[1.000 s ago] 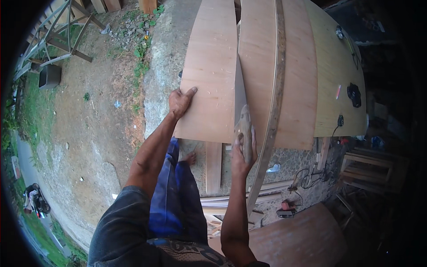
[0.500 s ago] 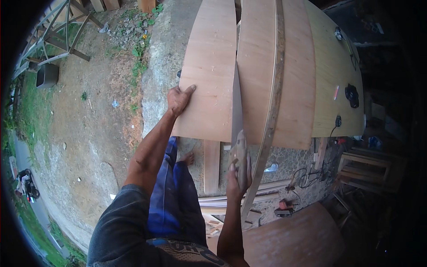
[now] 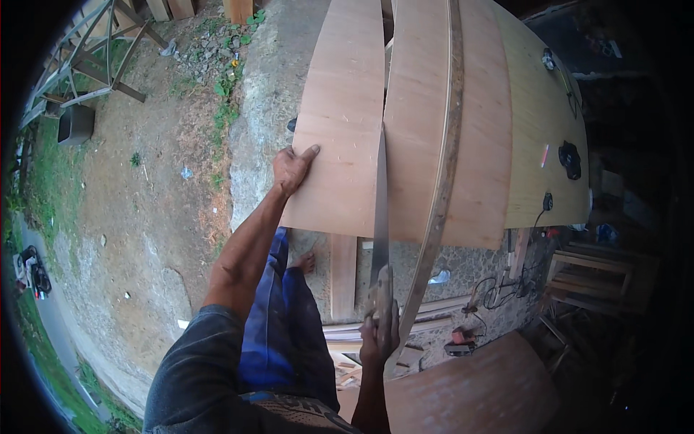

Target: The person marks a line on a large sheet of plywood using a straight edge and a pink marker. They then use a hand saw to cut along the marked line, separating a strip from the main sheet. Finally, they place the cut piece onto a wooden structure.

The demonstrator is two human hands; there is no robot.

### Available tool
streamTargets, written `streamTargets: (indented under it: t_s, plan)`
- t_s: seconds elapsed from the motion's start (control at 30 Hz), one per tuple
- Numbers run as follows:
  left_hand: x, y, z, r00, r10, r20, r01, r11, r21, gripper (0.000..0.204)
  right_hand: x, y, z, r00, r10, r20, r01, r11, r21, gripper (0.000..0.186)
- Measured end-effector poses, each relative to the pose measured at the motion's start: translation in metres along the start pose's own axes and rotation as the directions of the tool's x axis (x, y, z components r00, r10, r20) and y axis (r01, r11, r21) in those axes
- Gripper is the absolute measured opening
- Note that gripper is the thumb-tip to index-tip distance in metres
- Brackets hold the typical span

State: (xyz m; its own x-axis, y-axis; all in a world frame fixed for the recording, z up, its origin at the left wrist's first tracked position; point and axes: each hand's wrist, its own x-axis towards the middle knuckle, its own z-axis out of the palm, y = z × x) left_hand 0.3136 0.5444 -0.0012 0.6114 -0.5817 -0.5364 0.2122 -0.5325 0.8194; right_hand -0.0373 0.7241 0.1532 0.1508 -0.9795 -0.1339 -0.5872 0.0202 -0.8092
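My left hand (image 3: 291, 168) grips the left edge of a thin plywood sheet (image 3: 336, 145), with the thumb on top and the fingers hidden beneath. In my right hand (image 3: 377, 336) is the wooden handle of a handsaw (image 3: 381, 239), closed round it near my body. The saw's blade stretches away from me, its far end in a long cut that parts the sheet into a left strip and a wider right piece. A long narrow wooden batten (image 3: 443, 166) lies over the sheet right of the saw.
A paler board (image 3: 546, 137) lies under the plywood at right, bearing a black object (image 3: 570, 160) and a tape measure (image 3: 547, 202). Below are a wooden plank (image 3: 344, 275), cables, a red power tool (image 3: 460, 337) and a wooden frame (image 3: 591, 273). A grey bin (image 3: 76, 124) stands far left.
My right hand has drawn the handsaw back toward my body, so more of its blade shows below the sheet's near edge. The left hand keeps its hold at the sheet's edge.
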Motion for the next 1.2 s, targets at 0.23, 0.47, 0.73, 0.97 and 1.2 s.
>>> streamTargets:
  t_s: [0.23, 0.47, 0.73, 0.97, 1.2]
  plan:
    - [0.001, -0.008, 0.017, 0.997, 0.073, -0.005, -0.073, 0.997, -0.007, 0.051, 0.107, 0.005, 0.048, 0.986, 0.154, -0.063, -0.125, 0.936, 0.328, 0.06]
    - [0.004, -0.003, 0.001, 0.998, 0.056, -0.012, -0.057, 0.998, -0.022, 0.052, -0.009, -0.005, 0.003, 0.996, -0.087, -0.015, 0.087, 0.996, -0.019, 0.06]
    - [0.006, -0.005, 0.019, 0.999, 0.037, 0.018, -0.037, 0.999, -0.012, 0.05, 0.118, 0.004, 0.051, 0.981, 0.181, -0.067, -0.153, 0.942, 0.298, 0.059]
    - [0.014, -0.01, 0.0, 0.996, 0.084, -0.015, -0.085, 0.993, -0.083, 0.048, -0.059, 0.004, -0.015, 1.0, 0.019, -0.005, -0.019, 0.999, -0.04, 0.059]
    - [0.017, -0.007, 0.015, 0.999, -0.016, 0.038, 0.016, 1.0, 0.003, 0.046, 0.068, 0.017, 0.043, 0.984, 0.17, -0.044, -0.152, 0.95, 0.272, 0.062]
